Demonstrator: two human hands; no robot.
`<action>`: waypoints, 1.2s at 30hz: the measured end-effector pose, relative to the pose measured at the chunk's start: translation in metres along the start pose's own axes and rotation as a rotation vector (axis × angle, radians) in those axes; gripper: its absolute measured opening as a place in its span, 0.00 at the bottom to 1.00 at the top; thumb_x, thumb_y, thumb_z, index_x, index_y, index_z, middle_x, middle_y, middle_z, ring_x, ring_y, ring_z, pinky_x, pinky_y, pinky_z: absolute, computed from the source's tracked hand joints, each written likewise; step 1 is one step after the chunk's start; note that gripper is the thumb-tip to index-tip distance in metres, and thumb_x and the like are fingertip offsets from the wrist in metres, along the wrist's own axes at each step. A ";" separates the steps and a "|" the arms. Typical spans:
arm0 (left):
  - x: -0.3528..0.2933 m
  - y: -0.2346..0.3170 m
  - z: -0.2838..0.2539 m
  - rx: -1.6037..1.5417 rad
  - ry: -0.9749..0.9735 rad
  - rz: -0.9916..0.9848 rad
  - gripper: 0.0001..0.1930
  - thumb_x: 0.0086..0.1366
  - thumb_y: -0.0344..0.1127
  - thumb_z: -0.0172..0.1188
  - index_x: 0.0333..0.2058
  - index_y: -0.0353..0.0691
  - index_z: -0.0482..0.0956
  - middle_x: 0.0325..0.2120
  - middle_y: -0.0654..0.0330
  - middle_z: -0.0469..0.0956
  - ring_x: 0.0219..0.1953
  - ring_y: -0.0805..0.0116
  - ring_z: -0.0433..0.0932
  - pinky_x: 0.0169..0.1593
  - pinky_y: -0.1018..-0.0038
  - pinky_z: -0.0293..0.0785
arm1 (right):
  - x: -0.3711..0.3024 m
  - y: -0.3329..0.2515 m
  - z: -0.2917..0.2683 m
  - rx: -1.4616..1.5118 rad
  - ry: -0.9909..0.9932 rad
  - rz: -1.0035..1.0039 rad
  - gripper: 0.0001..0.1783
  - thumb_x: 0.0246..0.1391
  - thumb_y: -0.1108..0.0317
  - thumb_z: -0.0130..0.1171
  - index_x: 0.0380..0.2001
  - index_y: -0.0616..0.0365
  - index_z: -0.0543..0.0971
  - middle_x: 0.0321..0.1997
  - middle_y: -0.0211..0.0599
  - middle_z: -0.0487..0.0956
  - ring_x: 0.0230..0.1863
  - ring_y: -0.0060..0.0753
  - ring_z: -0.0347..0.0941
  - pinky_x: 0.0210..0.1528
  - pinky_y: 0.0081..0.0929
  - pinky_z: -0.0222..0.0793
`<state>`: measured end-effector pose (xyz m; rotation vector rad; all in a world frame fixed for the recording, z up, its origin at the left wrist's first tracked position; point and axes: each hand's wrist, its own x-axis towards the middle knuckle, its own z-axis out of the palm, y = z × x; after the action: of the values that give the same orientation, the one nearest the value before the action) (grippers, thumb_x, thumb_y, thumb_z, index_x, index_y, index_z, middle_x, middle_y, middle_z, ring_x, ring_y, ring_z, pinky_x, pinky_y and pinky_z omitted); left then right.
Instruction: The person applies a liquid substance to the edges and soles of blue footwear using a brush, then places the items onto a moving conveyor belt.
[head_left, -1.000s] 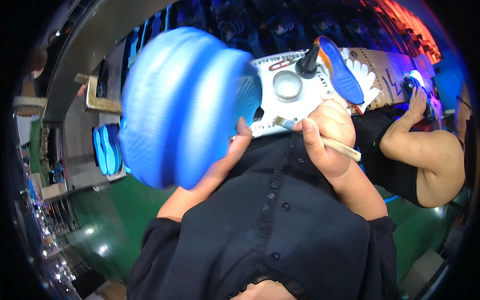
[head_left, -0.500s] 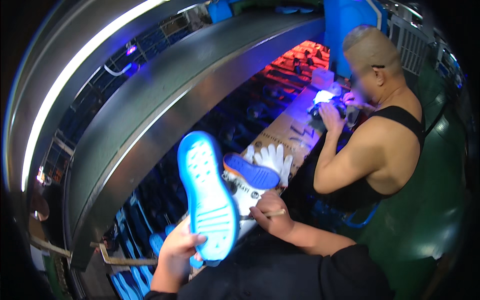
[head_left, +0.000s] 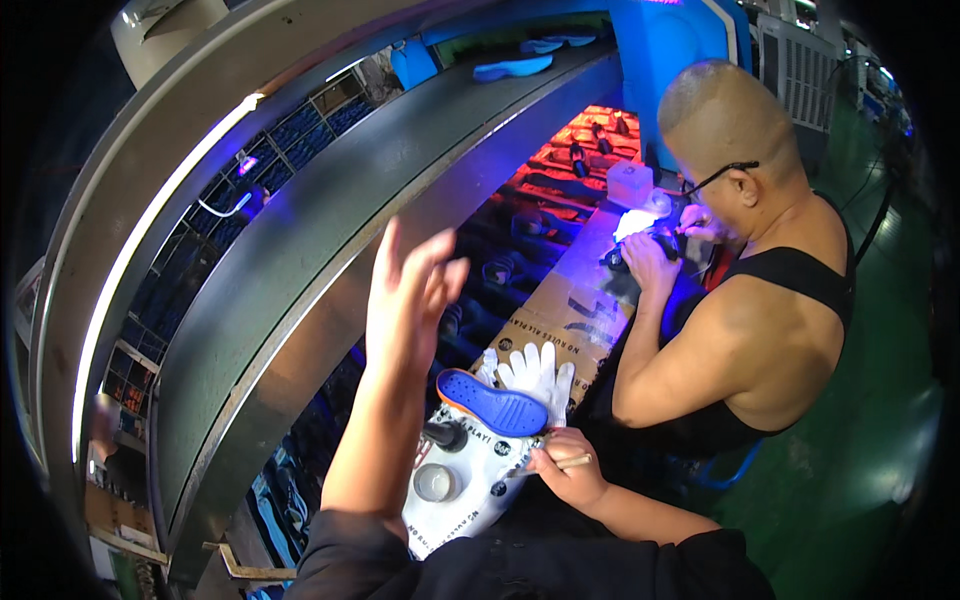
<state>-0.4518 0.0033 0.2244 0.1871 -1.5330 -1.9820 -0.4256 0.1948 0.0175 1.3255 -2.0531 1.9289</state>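
My left hand (head_left: pixel 412 290) is raised in front of the conveyor belt, empty, with its fingers apart and slightly blurred. In my right hand (head_left: pixel 570 470) is a thin wooden-handled tool (head_left: pixel 574 462); its working tip is too small to make out. Just beyond that hand a blue shoe sole (head_left: pixel 495 403) with an orange edge lies on the white printed covering (head_left: pixel 470 515) of the bench. A white knitted glove (head_left: pixel 540 378) rests behind the sole. Nearer me stand a small round pot (head_left: pixel 434 483) and a black cylindrical object (head_left: pixel 446 434).
A dark green conveyor belt (head_left: pixel 330 190) with a metal side curves along the left, carrying blue soles (head_left: pixel 512 68) at its far end. Racks glowing red (head_left: pixel 575 165) sit beneath it. A co-worker (head_left: pixel 740 270) works under a bright lamp (head_left: pixel 638 224) at the right.
The light blue sole has left my left hand, which has risen toward the belt with fingers opened. My right hand keeps the tool. The head view has shifted; the pot now shows.
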 end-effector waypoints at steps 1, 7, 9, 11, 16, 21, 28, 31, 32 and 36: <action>-0.027 -0.011 -0.037 0.130 -0.016 0.011 0.40 0.59 0.38 0.60 0.63 0.38 0.45 0.39 0.53 0.74 0.33 0.66 0.76 0.42 0.75 0.73 | -0.001 -0.001 0.003 0.020 -0.036 0.011 0.11 0.49 0.71 0.55 0.15 0.54 0.78 0.17 0.33 0.75 0.24 0.38 0.70 0.37 0.33 0.63; -0.243 -0.025 -0.259 0.750 0.632 -0.078 0.13 0.61 0.26 0.52 0.46 0.35 0.70 0.38 0.57 0.75 0.41 0.71 0.74 0.42 0.75 0.73 | -0.002 -0.013 0.040 0.160 -0.087 -0.035 0.12 0.49 0.72 0.55 0.14 0.56 0.76 0.16 0.36 0.73 0.23 0.40 0.69 0.29 0.34 0.61; -0.320 -0.020 -0.295 1.195 0.856 -0.145 0.12 0.55 0.28 0.57 0.38 0.34 0.72 0.39 0.54 0.74 0.43 0.66 0.73 0.49 0.73 0.68 | -0.006 -0.014 0.050 0.172 -0.131 -0.042 0.11 0.49 0.73 0.54 0.15 0.57 0.77 0.17 0.37 0.73 0.23 0.40 0.69 0.29 0.34 0.61; -0.408 -0.031 -0.354 1.581 0.864 -0.199 0.17 0.52 0.32 0.61 0.40 0.31 0.72 0.40 0.49 0.73 0.44 0.60 0.72 0.51 0.70 0.67 | -0.017 -0.008 0.064 0.205 -0.178 -0.001 0.12 0.50 0.74 0.52 0.15 0.58 0.77 0.17 0.38 0.73 0.22 0.40 0.68 0.29 0.34 0.62; -0.493 -0.072 -0.383 1.197 1.020 -0.464 0.36 0.48 0.40 0.67 0.51 0.25 0.63 0.46 0.40 0.70 0.50 0.53 0.71 0.51 0.65 0.68 | -0.036 -0.011 0.086 0.350 -0.261 0.377 0.18 0.59 0.67 0.47 0.19 0.63 0.76 0.18 0.32 0.74 0.20 0.20 0.65 0.26 0.19 0.61; -0.496 -0.076 -0.387 1.020 1.133 -0.565 0.32 0.52 0.41 0.65 0.51 0.28 0.65 0.39 0.50 0.76 0.39 0.64 0.76 0.43 0.72 0.71 | -0.039 -0.021 0.097 0.387 -0.261 0.412 0.19 0.61 0.64 0.46 0.21 0.64 0.75 0.20 0.33 0.75 0.20 0.18 0.64 0.25 0.17 0.60; -0.434 -0.031 -0.299 -0.151 1.183 -0.245 0.18 0.58 0.38 0.53 0.47 0.38 0.65 0.34 0.55 0.75 0.29 0.64 0.78 0.26 0.75 0.73 | -0.038 -0.038 0.098 0.301 -0.207 0.538 0.19 0.60 0.62 0.46 0.20 0.63 0.75 0.20 0.33 0.73 0.21 0.19 0.64 0.27 0.17 0.60; -0.424 -0.027 -0.258 -0.039 0.828 -0.274 0.19 0.61 0.32 0.50 0.50 0.34 0.61 0.36 0.55 0.76 0.31 0.64 0.79 0.28 0.76 0.76 | -0.035 -0.042 0.105 0.338 -0.247 0.513 0.20 0.60 0.62 0.46 0.20 0.63 0.76 0.20 0.33 0.74 0.21 0.19 0.64 0.27 0.17 0.60; -0.415 -0.029 -0.245 0.085 0.812 -0.327 0.19 0.61 0.30 0.51 0.49 0.33 0.61 0.34 0.52 0.76 0.28 0.64 0.79 0.28 0.77 0.76 | -0.032 -0.050 0.108 0.382 -0.249 0.483 0.21 0.61 0.62 0.46 0.20 0.64 0.77 0.17 0.31 0.72 0.21 0.18 0.64 0.26 0.17 0.59; -0.390 -0.041 -0.228 0.287 0.786 -0.229 0.19 0.60 0.26 0.51 0.49 0.29 0.59 0.34 0.50 0.75 0.28 0.65 0.79 0.29 0.77 0.77 | -0.018 -0.082 0.115 0.383 -0.367 0.248 0.20 0.60 0.64 0.45 0.18 0.64 0.76 0.18 0.34 0.74 0.22 0.23 0.66 0.29 0.20 0.61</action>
<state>-0.0495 0.0333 0.0161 1.1526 -1.2725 -1.5305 -0.3082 0.1199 0.0468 1.6797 -2.1640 2.4444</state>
